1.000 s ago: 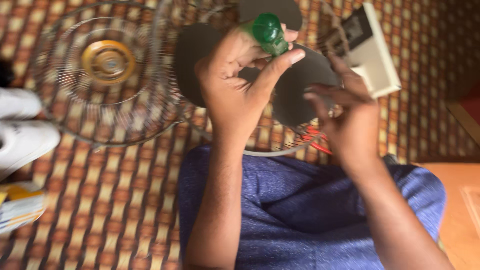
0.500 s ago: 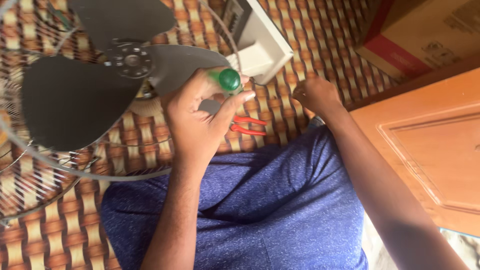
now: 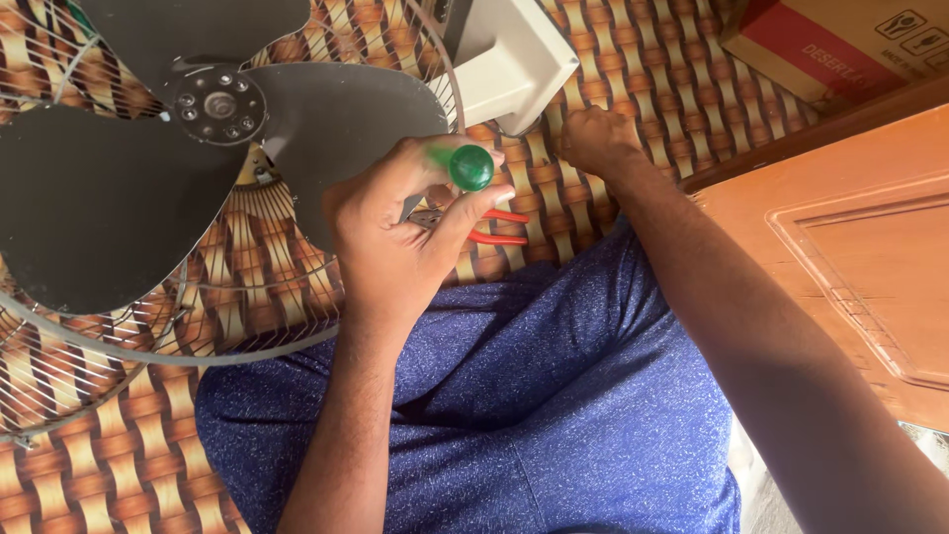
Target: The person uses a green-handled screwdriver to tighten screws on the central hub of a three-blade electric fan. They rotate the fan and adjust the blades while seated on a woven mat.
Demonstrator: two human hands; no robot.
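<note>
Two hands work well apart above a blue-clad lap. Nearest, the left hand (image 3: 395, 242) is wrapped around a green-handled screwdriver (image 3: 469, 166), its knob poking out by the thumb. Red-handled pliers (image 3: 491, 226) lie on the woven mat (image 3: 633, 89) just beyond that hand. Farther right, the right hand (image 3: 593, 138) is curled into a fist on the mat; whether it holds anything is unclear. Beyond sit the grey fan blade (image 3: 119, 188) in its wire guard (image 3: 109, 346), and a white housing (image 3: 514, 64).

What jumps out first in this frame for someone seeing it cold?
The dark grey fan blade fills the upper left, lying over a wire fan guard on a brown woven mat. At centre, the left hand grips a green-handled screwdriver, red-handled pliers just beyond it. The right hand rests fisted on the mat beside a cream fan housing.
</note>
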